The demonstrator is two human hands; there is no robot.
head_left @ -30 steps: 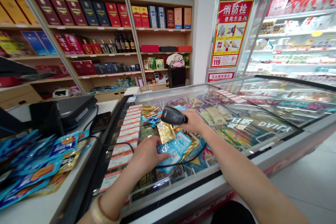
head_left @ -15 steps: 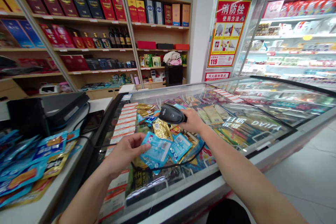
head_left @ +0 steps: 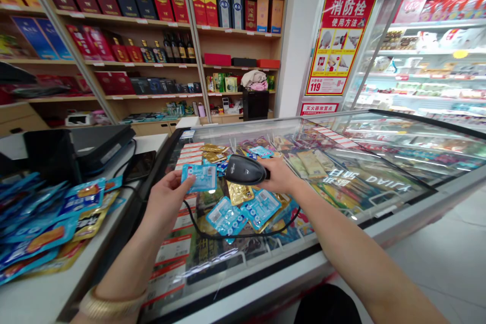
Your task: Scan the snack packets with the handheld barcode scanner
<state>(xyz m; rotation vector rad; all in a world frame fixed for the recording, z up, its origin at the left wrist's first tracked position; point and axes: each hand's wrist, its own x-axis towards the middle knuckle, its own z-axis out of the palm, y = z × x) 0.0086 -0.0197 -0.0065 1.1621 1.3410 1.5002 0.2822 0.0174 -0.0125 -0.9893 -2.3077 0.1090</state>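
My left hand (head_left: 170, 191) pinches a light-blue snack packet (head_left: 204, 178) by its left edge, above the glass top of a chest freezer (head_left: 304, 228). In my right hand (head_left: 280, 176) is a black barcode scanner (head_left: 246, 169), its head pointing left toward that packet, a small gap apart. The scanner's cord (head_left: 235, 236) loops across the glass. Under the hands lie more blue packets (head_left: 261, 209) and gold packets (head_left: 240, 193), loosely spread on the lid. The scanner and right hand cover part of this pile.
A counter (head_left: 94, 258) at the left bears a heap of blue and gold packets (head_left: 45, 228), a dark device (head_left: 100, 149) and a phone (head_left: 141, 166). Shelves of boxes and bottles (head_left: 176, 49) stand behind. A lit chiller (head_left: 429, 61) is at the back right.
My left hand has moved up and left with a blue packet, away from the blue packets on the glass. The scanner stays over the pile, nearly level. The view has shifted slightly.
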